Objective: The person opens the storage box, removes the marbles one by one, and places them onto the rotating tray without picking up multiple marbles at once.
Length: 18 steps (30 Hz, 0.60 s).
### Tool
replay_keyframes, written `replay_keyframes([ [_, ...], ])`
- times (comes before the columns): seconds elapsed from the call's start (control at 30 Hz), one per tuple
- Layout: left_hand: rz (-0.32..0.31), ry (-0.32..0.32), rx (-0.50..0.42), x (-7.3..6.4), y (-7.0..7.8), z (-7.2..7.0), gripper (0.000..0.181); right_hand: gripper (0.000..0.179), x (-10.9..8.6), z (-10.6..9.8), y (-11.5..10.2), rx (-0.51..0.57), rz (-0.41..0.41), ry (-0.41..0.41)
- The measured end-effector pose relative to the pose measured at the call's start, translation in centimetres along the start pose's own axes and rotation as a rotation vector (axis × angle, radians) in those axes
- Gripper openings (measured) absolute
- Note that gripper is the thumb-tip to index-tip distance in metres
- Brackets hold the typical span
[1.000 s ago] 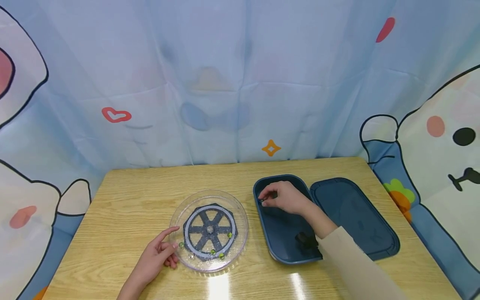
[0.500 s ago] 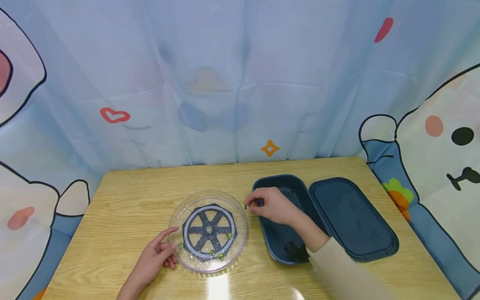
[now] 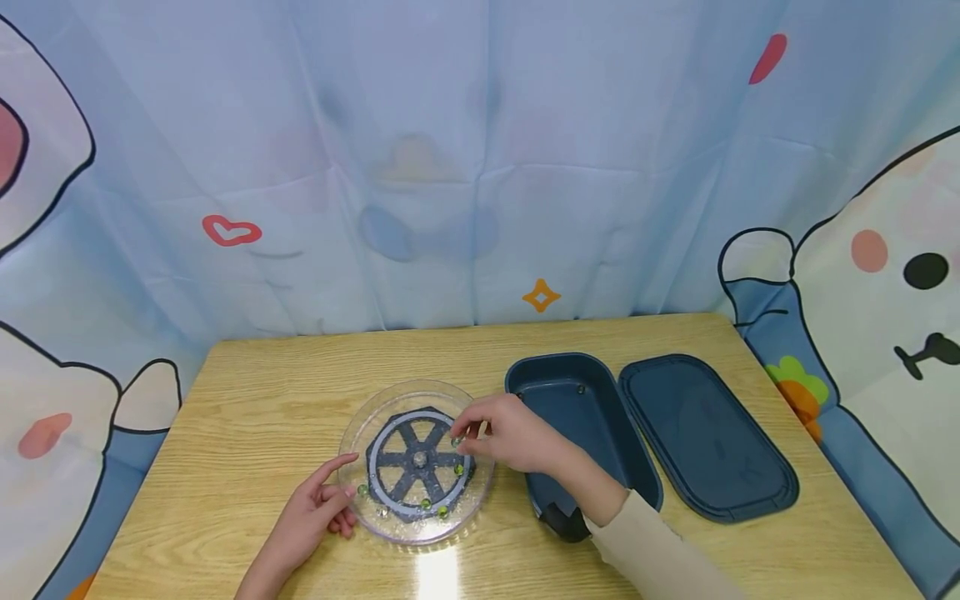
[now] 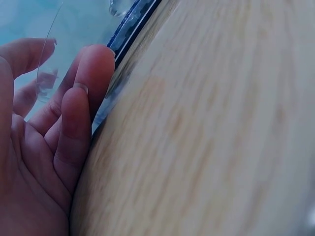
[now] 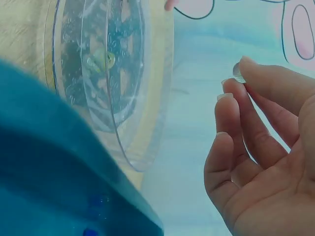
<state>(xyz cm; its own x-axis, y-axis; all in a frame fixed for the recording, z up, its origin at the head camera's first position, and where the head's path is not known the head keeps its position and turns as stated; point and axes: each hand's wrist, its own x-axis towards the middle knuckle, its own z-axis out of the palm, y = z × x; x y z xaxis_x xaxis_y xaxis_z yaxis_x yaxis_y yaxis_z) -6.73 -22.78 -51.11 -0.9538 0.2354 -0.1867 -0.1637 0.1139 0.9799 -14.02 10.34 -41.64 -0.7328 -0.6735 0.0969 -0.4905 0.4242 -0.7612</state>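
My right hand (image 3: 502, 433) pinches a small clear glass marble (image 5: 238, 73) between thumb and fingertips, above the right part of a clear round dish (image 3: 480, 500). My left hand (image 3: 306, 512) holds the dish's left rim, with thumb and fingers at the edge; in the left wrist view the fingers (image 4: 95, 71) lie against the clear wall. Several green-yellow marbles, one of them a green marble (image 3: 459, 470), lie in the dish. Through its clear bottom shows a dark wheel-shaped piece with spokes (image 3: 408, 483) and a pale ring. Whether that piece lies in or under the dish, I cannot tell.
A dark blue box (image 3: 592, 433) stands right of the dish, under my right forearm. A marble (image 3: 581, 390) lies near its back end. Its flat blue lid (image 3: 712, 442) lies on the wooden table (image 3: 262, 400) at the right. A printed curtain (image 3: 420, 167) hangs behind.
My right hand has lifted a marble out of the blue box and carried it left, over the dish. My left hand has stayed at the dish's rim.
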Motion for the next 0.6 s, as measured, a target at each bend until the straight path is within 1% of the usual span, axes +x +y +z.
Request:
replay_keyframes([
  [0.23,0.004,0.003,0.006,0.0,0.0,0.0,0.056,0.014,0.4,0.1,-1.0,-0.021,-0.054,-0.038],
  [0.47,-0.001,0.01,0.008,0.0,0.0,0.0,0.056,0.014,0.9,0.9,-1.7,-0.04,-0.036,-0.057],
  [0.6,-0.001,0.006,0.007,0.0,0.0,0.0,0.056,0.014,1.1,1.4,-1.5,-0.04,-0.054,-0.062],
])
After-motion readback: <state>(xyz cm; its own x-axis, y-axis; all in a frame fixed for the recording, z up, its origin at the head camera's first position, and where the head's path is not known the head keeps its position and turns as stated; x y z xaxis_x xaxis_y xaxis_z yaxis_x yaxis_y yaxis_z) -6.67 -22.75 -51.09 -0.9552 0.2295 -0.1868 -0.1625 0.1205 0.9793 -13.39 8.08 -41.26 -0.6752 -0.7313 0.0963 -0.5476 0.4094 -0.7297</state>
